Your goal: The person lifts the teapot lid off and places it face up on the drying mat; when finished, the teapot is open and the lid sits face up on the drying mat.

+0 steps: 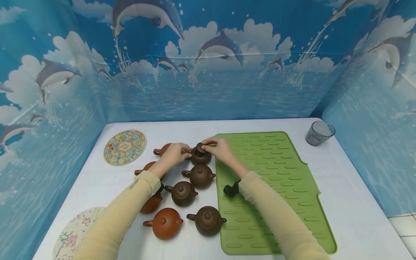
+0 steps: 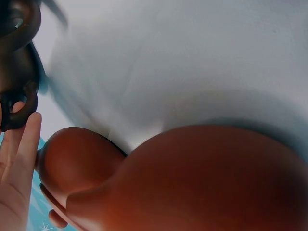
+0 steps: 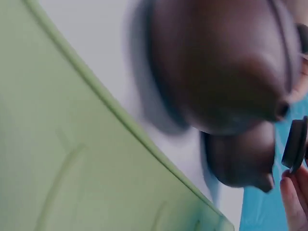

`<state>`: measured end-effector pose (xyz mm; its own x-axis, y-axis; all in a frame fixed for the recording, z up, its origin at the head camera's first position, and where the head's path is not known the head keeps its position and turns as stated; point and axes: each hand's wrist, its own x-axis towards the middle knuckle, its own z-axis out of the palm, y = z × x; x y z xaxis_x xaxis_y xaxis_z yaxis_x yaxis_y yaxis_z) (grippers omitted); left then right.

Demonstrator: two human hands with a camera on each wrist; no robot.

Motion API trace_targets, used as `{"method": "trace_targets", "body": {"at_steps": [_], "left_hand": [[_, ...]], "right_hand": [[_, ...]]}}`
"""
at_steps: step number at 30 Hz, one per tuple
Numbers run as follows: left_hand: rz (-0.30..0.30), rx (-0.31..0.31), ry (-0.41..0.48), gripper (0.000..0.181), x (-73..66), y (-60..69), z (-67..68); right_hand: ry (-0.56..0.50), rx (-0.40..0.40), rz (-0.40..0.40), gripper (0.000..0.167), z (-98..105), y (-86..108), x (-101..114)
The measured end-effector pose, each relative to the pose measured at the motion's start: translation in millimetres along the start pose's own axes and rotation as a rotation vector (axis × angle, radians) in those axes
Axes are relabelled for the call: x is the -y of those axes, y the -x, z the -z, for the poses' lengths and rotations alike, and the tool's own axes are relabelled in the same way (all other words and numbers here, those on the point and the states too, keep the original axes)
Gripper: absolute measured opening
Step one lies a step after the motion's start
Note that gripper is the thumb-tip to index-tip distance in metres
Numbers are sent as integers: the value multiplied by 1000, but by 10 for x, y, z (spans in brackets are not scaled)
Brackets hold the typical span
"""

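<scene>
At the far end of a row of dark brown teapots, my left hand (image 1: 173,153) holds one teapot (image 1: 201,159) by its handle; in the left wrist view, a fingertip shows inside the handle loop (image 2: 24,113). My right hand (image 1: 222,148) pinches that teapot's round lid (image 1: 200,146), tilted above the uncovered opening. In the right wrist view, the lid (image 3: 294,144) is edge-on between the fingers, apart from the pot (image 3: 240,159). Just nearer stands another dark teapot (image 1: 200,177) with its lid on.
More dark teapots (image 1: 182,194) and several reddish-brown ones (image 1: 166,224) stand nearby, some partly behind my left arm. A green ribbed mat (image 1: 269,162) lies to the right, a grey glass (image 1: 320,133) beyond it. Patterned round mats (image 1: 125,147) lie at the left.
</scene>
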<state>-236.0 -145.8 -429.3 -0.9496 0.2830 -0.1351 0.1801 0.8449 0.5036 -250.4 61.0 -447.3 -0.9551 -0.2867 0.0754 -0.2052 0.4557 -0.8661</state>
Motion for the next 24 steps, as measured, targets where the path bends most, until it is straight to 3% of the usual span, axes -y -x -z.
{"method": "trace_targets", "body": {"at_steps": [7, 13, 19, 24], "left_hand": [[8, 4, -16, 27, -14, 8, 4], [10, 5, -15, 27, -15, 9, 8], [1, 8, -13, 26, -15, 13, 8], [-5, 6, -16, 26, -26, 20, 20]], "right_hand": [[-342, -50, -223, 34, 271, 85, -149], [-708, -3, -291, 34, 456, 176, -336], [-865, 69, -320, 24, 618, 253, -423], [-967, 104, -332, 24, 713, 302, -457]]}}
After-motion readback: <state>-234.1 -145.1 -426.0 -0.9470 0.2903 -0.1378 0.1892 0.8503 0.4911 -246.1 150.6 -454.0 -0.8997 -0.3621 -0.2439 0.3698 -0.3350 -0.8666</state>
